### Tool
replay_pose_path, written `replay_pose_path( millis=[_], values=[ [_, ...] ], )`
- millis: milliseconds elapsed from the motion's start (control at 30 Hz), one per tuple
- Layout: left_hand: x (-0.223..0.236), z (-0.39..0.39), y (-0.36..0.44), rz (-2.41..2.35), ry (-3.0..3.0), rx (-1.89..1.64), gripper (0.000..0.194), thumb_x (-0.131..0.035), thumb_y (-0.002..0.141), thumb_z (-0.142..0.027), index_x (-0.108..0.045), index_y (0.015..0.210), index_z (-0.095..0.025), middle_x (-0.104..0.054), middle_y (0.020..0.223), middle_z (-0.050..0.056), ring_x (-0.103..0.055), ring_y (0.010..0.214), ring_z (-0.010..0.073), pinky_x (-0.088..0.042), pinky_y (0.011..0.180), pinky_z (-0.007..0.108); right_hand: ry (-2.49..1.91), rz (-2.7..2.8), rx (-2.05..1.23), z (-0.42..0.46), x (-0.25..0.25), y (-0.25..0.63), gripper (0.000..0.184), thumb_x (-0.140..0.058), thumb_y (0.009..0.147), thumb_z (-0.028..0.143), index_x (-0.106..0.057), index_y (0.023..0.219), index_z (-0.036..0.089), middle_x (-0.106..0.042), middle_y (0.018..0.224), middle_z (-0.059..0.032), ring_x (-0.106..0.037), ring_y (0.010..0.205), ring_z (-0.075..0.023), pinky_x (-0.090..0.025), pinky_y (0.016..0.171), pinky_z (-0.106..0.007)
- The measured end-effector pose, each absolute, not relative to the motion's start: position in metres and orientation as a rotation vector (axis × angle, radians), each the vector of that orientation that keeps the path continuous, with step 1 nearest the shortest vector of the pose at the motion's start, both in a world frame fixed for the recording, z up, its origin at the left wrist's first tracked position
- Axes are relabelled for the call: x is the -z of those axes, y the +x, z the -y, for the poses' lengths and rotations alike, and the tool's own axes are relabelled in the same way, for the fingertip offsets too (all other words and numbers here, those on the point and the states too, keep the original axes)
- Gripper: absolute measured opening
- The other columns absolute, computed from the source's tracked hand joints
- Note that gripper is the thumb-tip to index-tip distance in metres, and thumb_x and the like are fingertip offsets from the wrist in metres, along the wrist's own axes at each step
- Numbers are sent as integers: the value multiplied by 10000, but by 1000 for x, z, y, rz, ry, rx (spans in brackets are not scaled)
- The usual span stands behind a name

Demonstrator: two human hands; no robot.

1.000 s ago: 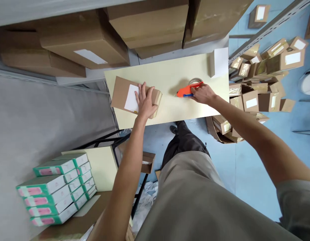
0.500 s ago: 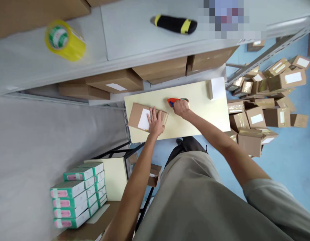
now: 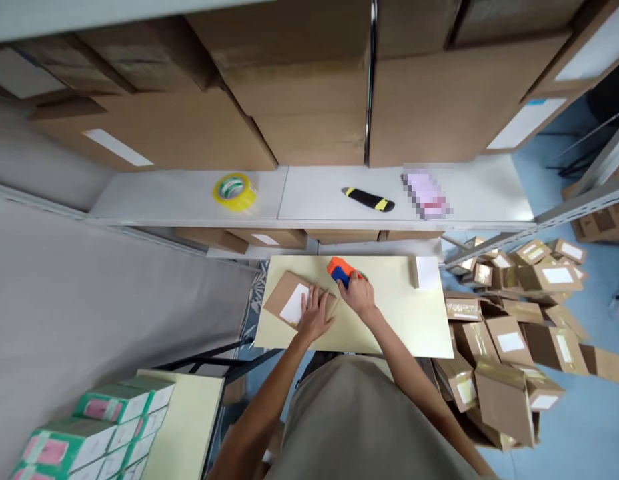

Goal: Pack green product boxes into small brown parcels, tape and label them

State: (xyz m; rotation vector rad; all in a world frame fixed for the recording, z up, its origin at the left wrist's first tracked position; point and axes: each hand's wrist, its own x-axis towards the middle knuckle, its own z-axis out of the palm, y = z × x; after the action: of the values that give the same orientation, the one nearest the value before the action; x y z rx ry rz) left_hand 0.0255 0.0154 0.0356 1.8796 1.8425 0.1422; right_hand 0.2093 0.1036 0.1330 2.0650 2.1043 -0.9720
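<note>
My left hand (image 3: 315,315) lies on the right end of a small cardboard box (image 3: 279,293), fingers spread over its top and the edge of its white label (image 3: 294,305). The box sits slightly turned on the left part of a cream table (image 3: 389,327). In my right hand (image 3: 358,293) is an orange and blue tape dispenser (image 3: 338,268), gripped from behind, just right of the box and apart from it. Part of the dispenser is hidden by my fingers.
A white box (image 3: 425,273) stands at the table's right end. On the shelf (image 3: 309,193) behind lie a yellow tape roll (image 3: 234,191) and a black-and-yellow utility knife (image 3: 369,199). Cardboard boxes (image 3: 509,343) are heaped on the floor at right; green-and-white boxes (image 3: 99,427) are stacked at left.
My view has tilted up, showing more of the shelf. The tape dispenser has turned so more of its orange and blue body shows. The box has rotated slightly under my left hand.
</note>
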Motion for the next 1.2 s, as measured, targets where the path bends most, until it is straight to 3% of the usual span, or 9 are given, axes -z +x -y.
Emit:
replay_pose_path(
  millis=[133, 200, 333, 500, 667, 800, 967, 1100, 1200],
  values=[
    [-73, -36, 19, -1813, 1447, -656, 498, -682, 1009, -474, -748, 1413, -191, -727, 1534, 213, -634, 1520, 401, -440, 1316, 632, 2160, -2092, 1071, -83, -170, 209, 432, -555, 1112, 371, -559, 1435, 84, -827, 1230, -215, -833, 1088, -343, -601, 901, -395],
    [-106, -50, 12, -1783, 1317, -992, 371, -642, 1043, -519, -807, 1212, -232, -832, 1282, 146, -766, 1282, 333, -567, 1199, 524, 2161, -2203, 1110, -80, -197, 209, 465, -537, 1097, 353, -525, 1484, 96, -829, 1202, -196, -828, 1023, -348, -606, 875, -411],
    [-186, -91, 2, -1644, 1362, -1408, 258, -687, 1039, -483, -823, 1063, -265, -846, 1107, 92, -798, 1073, 275, -637, 1042, 421, 2081, -2656, 899, -116, -255, 195, 490, -435, 1125, 359, -525, 1554, 139, -805, 1248, -233, -777, 1138, -393, -610, 978, -490],
    [-248, -151, -4, -1493, 1383, -1608, 219, -662, 1007, -368, -825, 1043, -227, -843, 1033, 86, -805, 980, 234, -647, 958, 371, 1896, -2877, 330, -211, -293, 154, 514, -386, 1118, 201, -553, 1569, 21, -760, 1379, -292, -693, 1345, -415, -434, 1240, -539],
    [-229, -163, -5, -1488, 1301, -1509, 253, -683, 999, -406, -817, 1077, -207, -840, 944, 80, -820, 930, 231, -656, 933, 367, 1796, -2749, 292, -270, -287, 129, 573, -399, 1026, 33, -537, 1566, -102, -726, 1432, -338, -644, 1403, -409, -350, 1287, -519],
    [-175, -127, -11, -1464, 1386, -1221, 253, -587, 1038, -325, -812, 1075, -215, -868, 1053, 105, -838, 1051, 256, -656, 1040, 417, 1919, -2907, 260, -255, -259, 142, 602, -360, 1100, 135, -481, 1672, -8, -582, 1646, -305, -522, 1527, -416, -340, 1322, -586],
    [-106, -48, -18, -1652, 1579, -647, 386, -538, 1043, -218, -775, 1347, -188, -785, 1469, 153, -725, 1418, 265, -527, 1283, 447, 2334, -2808, 772, -153, -156, 189, 604, -255, 1193, 357, -478, 1707, 132, -553, 1694, -241, -503, 1579, -401, -418, 1308, -636],
    [-73, 9, -9, -1658, 1736, -231, 571, -554, 1061, -258, -621, 1614, -131, -479, 1809, 168, -334, 1756, 302, -298, 1443, 485, 2405, -2072, 1472, -47, -68, 220, 638, -272, 1202, 448, -621, 1565, 56, -692, 1553, -290, -662, 1463, -372, -514, 1260, -548],
    [-64, 30, 1, -1649, 1780, -22, 684, -556, 1063, -288, -495, 1731, -157, -255, 1914, 136, -65, 1815, 333, -159, 1470, 572, 2254, -1692, 1731, -3, -37, 230, 620, -309, 1201, 416, -597, 1611, 50, -665, 1622, -270, -672, 1496, -327, -520, 1268, -482]
  ],
)
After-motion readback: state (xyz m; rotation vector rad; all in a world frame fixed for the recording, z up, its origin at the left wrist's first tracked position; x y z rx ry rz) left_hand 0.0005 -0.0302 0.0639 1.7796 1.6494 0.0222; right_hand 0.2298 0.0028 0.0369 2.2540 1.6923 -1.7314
